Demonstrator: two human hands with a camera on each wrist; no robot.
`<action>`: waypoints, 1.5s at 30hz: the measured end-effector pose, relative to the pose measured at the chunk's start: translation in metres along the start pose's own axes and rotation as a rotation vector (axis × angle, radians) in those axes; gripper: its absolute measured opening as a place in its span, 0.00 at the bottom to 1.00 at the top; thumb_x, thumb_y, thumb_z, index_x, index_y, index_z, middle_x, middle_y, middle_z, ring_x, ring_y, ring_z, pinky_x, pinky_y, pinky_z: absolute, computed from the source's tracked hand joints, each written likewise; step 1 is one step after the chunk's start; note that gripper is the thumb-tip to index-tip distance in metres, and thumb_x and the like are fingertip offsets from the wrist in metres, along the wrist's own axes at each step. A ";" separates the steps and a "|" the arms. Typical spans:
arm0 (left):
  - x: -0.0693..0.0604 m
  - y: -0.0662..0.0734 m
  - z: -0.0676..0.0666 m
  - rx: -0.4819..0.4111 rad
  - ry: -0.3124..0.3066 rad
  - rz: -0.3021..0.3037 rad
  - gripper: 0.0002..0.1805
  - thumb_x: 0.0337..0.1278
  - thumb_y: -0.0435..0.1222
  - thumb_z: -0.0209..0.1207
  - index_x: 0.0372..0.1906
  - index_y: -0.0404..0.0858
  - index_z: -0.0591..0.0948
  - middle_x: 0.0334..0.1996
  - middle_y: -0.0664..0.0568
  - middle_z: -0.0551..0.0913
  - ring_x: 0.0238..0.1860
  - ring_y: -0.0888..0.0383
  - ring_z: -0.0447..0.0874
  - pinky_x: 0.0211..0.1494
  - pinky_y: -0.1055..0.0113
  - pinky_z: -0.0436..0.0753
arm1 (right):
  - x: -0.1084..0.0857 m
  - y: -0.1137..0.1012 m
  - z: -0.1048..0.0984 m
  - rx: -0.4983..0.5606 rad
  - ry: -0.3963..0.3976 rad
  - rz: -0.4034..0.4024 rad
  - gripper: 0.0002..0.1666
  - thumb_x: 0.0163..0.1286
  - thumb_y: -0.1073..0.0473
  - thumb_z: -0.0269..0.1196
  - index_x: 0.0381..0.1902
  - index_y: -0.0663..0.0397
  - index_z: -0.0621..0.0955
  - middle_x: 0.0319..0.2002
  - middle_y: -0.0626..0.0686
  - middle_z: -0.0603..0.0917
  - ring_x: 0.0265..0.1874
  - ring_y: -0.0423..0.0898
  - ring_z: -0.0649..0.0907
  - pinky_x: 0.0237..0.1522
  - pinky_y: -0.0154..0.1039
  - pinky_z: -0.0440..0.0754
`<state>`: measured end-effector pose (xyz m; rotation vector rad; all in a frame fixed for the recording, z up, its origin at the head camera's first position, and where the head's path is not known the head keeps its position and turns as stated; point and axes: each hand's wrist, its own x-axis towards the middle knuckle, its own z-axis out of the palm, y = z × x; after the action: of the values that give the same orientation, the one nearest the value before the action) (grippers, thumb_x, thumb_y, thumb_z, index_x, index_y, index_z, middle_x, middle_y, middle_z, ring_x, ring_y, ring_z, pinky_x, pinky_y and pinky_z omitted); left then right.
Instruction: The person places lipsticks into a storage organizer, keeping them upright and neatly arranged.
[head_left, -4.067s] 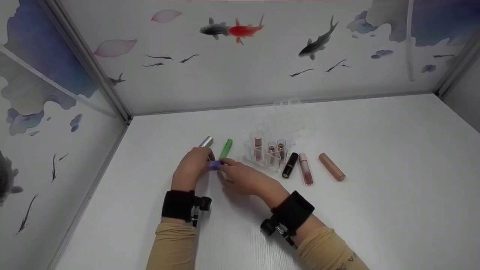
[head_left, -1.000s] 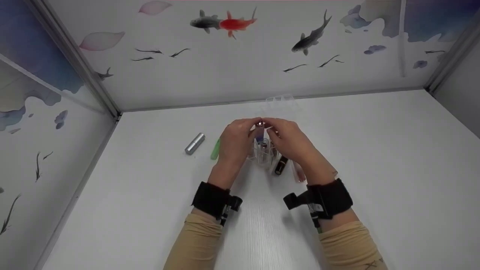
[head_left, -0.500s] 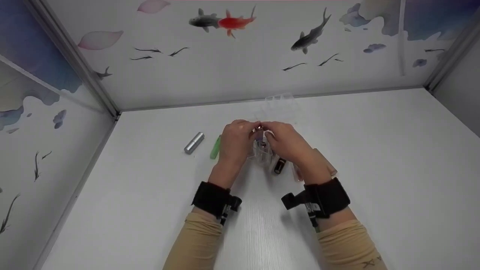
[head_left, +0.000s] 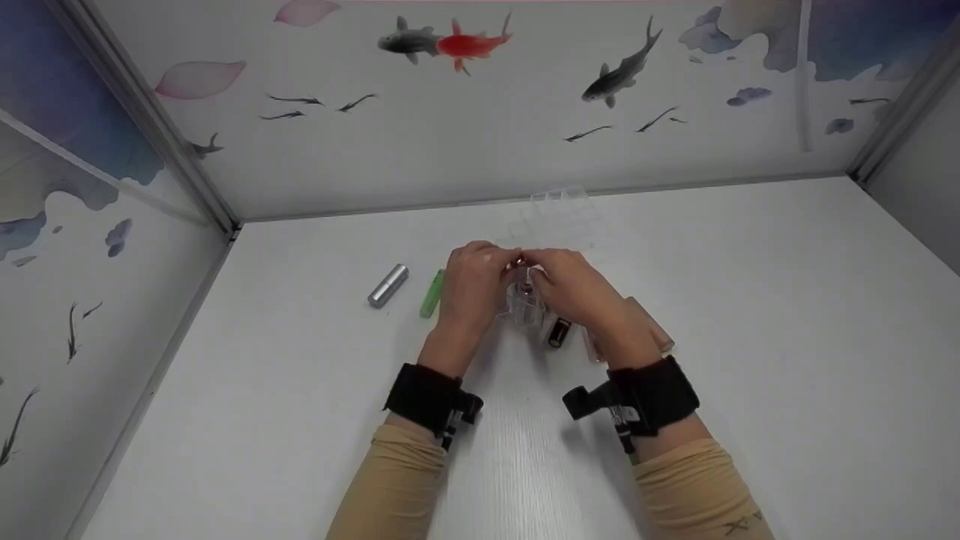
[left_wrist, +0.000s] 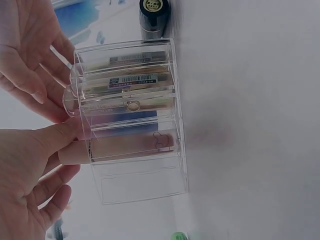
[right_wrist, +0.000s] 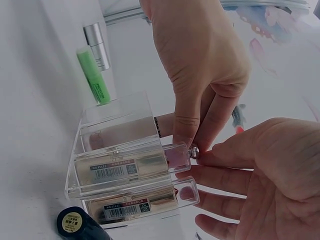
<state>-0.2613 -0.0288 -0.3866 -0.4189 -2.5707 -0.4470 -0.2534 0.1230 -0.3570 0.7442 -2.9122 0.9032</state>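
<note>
A clear acrylic lipstick organizer (left_wrist: 145,195) stands on the white table with several cosmetic tubes upright in its compartments. Among them is a purple-blue lipstick tube (left_wrist: 135,123) with a silver knob on top, largely down inside a compartment. My left hand (head_left: 474,289) pinches its top end between thumb and fingers. From the other side my right hand (head_left: 581,289) touches the knob, its fingers nearly straight. Beside that tube stands a pale pink tube (left_wrist: 112,150), near my left fingers. Two clear-capped lipsticks (right_wrist: 112,172) with barcode labels fill neighbouring compartments.
Left of the organizer lie a silver tube (head_left: 388,286) and a green tube (head_left: 432,294). To its right are a black lipstick (head_left: 559,332), a pink-red lip gloss (head_left: 594,345) and a tan tube (head_left: 660,336), partly under my right arm. Another clear rack (head_left: 566,214) stands behind.
Both hands have carried the purple-blue tube from the left to the organizer. During the last second it has sunk lower into a compartment, with the hands dropping slightly.
</note>
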 end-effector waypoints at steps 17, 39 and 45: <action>-0.002 -0.003 0.005 0.039 -0.004 0.056 0.10 0.60 0.41 0.67 0.46 0.46 0.87 0.41 0.57 0.91 0.50 0.59 0.87 0.57 0.60 0.84 | 0.000 0.004 0.003 0.018 -0.010 -0.018 0.21 0.77 0.65 0.52 0.64 0.65 0.76 0.59 0.63 0.83 0.60 0.58 0.82 0.62 0.53 0.79; 0.001 -0.007 -0.008 0.006 -0.002 0.044 0.14 0.61 0.43 0.66 0.51 0.45 0.86 0.46 0.54 0.90 0.52 0.55 0.87 0.59 0.57 0.83 | 0.002 0.003 0.001 -0.004 -0.009 -0.018 0.23 0.76 0.66 0.52 0.64 0.72 0.73 0.63 0.69 0.77 0.67 0.64 0.75 0.70 0.57 0.71; 0.001 -0.015 -0.019 -0.037 0.047 0.005 0.11 0.67 0.45 0.61 0.47 0.45 0.86 0.46 0.55 0.90 0.52 0.56 0.87 0.60 0.57 0.82 | 0.000 -0.003 0.001 0.024 0.006 0.021 0.24 0.78 0.64 0.52 0.68 0.67 0.71 0.67 0.65 0.75 0.70 0.61 0.72 0.71 0.57 0.69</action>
<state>-0.2598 -0.0489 -0.3738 -0.4230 -2.5183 -0.4975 -0.2516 0.1201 -0.3558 0.7120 -2.9148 0.9424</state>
